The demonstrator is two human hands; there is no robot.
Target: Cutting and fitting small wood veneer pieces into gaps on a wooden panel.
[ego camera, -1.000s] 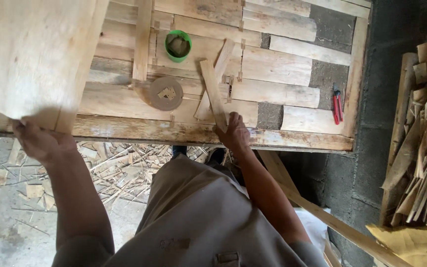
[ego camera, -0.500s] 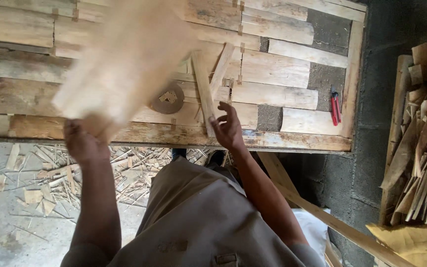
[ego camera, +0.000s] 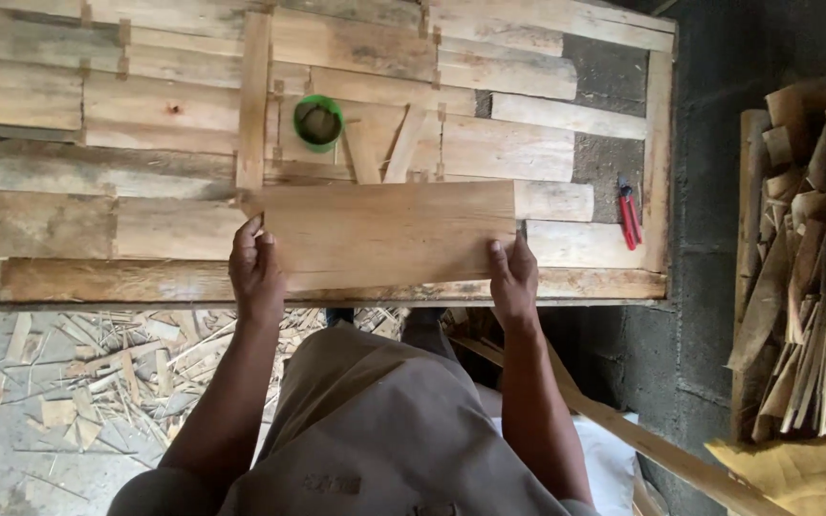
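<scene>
Now the board (ego camera: 384, 234) lies flat at the surface's (ego camera: 145, 282) near edge, left hand (ego camera: 257, 270) and right hand (ego camera: 513, 277) gripping its two ends, fingers curled on it. Placement looks nearly done; letting go remains. Half a second ago the left hand alone swung it in the air, the right resting on the surface. Green cup (ego camera: 318, 122) and red pliers (ego camera: 629, 212) unmoved.

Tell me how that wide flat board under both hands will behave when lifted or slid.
The board looks stiff: flat and unbent between left hand and right hand. Probably light, since it appears thin. It should slide, not roll, on the plank table, though rough slats may snag it.
</scene>
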